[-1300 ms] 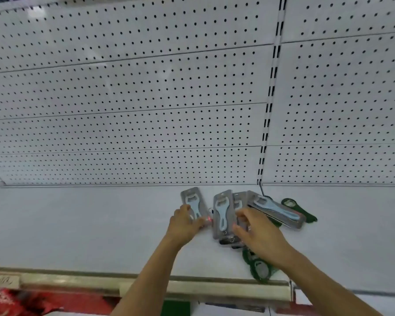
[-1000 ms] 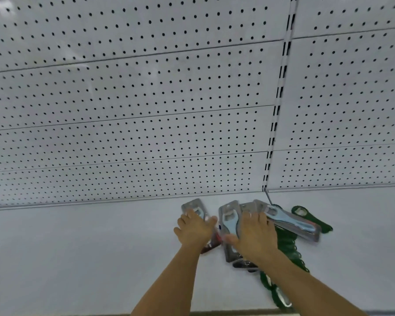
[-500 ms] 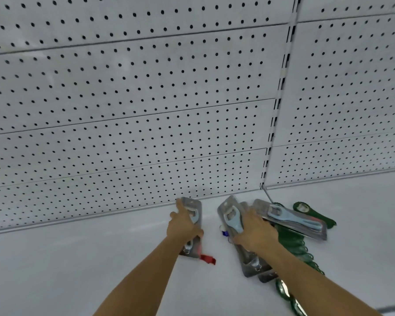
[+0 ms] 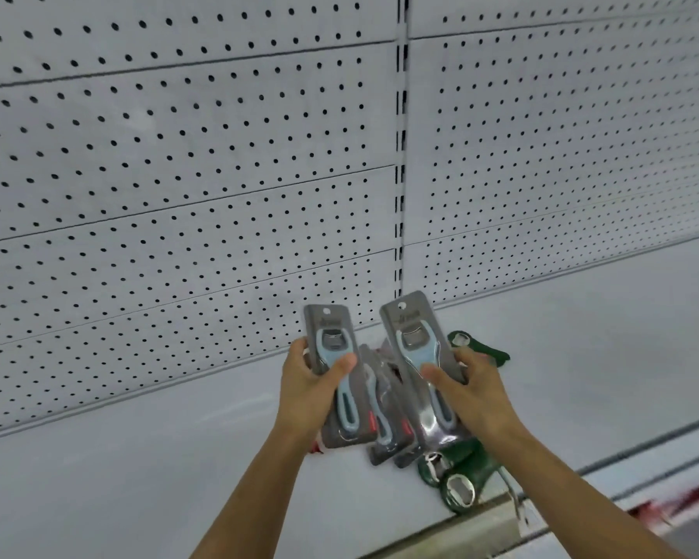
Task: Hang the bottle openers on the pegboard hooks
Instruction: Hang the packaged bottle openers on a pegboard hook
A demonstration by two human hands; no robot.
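My left hand (image 4: 311, 391) grips a packaged bottle opener (image 4: 331, 344), light blue on a grey card with a hang hole at the top, held upright above the shelf. In my right hand (image 4: 477, 393) is a second packaged opener (image 4: 414, 336) of the same kind, also upright and lifted. Between and below them more packaged openers (image 4: 384, 421) lie on the white shelf (image 4: 138, 457). The white pegboard (image 4: 198, 175) rises behind; I see no hooks on it.
Several green bottle openers (image 4: 473, 466) lie in a heap under my right hand, one more (image 4: 477, 346) behind it. A slotted upright (image 4: 399, 155) divides the pegboard panels. The shelf's metal front edge (image 4: 461, 530) runs at lower right.
Both hands have lifted one packaged opener each off the shelf and turned them upright. The view has moved closer to the pegboard.
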